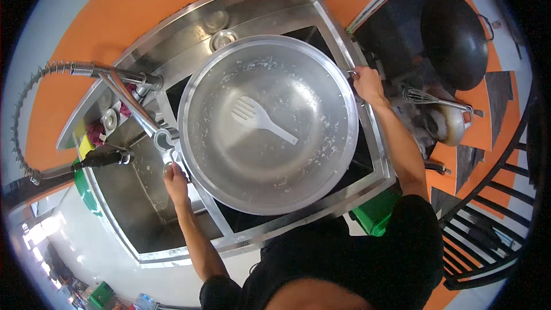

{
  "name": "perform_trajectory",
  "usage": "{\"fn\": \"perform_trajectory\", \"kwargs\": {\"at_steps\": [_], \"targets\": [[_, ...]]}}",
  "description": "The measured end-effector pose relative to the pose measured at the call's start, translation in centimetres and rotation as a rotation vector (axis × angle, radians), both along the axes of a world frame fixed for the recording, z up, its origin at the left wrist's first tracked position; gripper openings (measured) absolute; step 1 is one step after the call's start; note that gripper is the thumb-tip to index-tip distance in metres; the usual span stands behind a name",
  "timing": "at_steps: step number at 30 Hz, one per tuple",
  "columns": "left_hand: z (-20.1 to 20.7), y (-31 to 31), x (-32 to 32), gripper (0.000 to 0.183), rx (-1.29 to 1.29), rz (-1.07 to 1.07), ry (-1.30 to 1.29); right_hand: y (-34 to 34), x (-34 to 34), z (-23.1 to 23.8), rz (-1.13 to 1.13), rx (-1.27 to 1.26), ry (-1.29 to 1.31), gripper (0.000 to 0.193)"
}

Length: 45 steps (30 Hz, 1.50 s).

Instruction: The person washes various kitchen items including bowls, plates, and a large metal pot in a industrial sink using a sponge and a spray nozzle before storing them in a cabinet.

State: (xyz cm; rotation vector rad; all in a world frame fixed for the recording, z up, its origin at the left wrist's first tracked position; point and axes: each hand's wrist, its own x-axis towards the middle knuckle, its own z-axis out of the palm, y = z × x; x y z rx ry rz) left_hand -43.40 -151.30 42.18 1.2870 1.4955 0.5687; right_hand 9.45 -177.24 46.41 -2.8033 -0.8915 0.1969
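A large round metal pot [270, 178] sits over the dark square opening of a steel sink counter. White bits that look like rice grains cling to its inner wall and bottom. Inside it lies a white slotted spatula [261, 117], its handle pointing to the lower right. My left hand [177, 182] is closed around the pot's handle at the left, just below the faucet. On the opposite side, my right hand [368, 84] grips the other handle, fingers wrapped over the metal.
Left of the pot, a spring-hose faucet [129, 100] reaches over the steel sink basin [129, 195]. At the right are a black wok [456, 40], a whisk [427, 96] and a used pot [453, 123]. A green bin [376, 215] stands below the counter, near a black railing [488, 201].
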Motion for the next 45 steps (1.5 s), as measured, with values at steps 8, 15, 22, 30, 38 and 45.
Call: {"fn": "perform_trajectory", "kwargs": {"at_steps": [8,15,22,30,38,45], "targets": [[1.3,-0.3,0.7,0.036,0.300,-0.111,0.352,0.9,0.8,3.1,0.063,-0.203,-0.055,0.020],[0.8,-0.6,1.4,0.030,0.458,0.026,0.501,2.8,-2.5,7.7,0.071,0.121,-0.139,0.026],[1.5,-1.4,1.9,0.036,0.418,-0.030,0.443,5.2,-5.3,3.7,0.295,0.218,-0.215,0.041],[2.2,-1.4,1.8,0.037,0.438,-0.054,0.495,18.5,-4.3,3.1,0.453,0.555,0.028,0.040],[2.1,-1.7,2.3,0.037,0.416,-0.063,0.488,30.8,-6.3,1.1,0.251,0.260,0.222,0.036],[0.7,-1.3,0.8,0.038,0.375,-0.062,0.388,32.2,-9.1,1.3,0.502,0.718,0.271,0.022]]}}
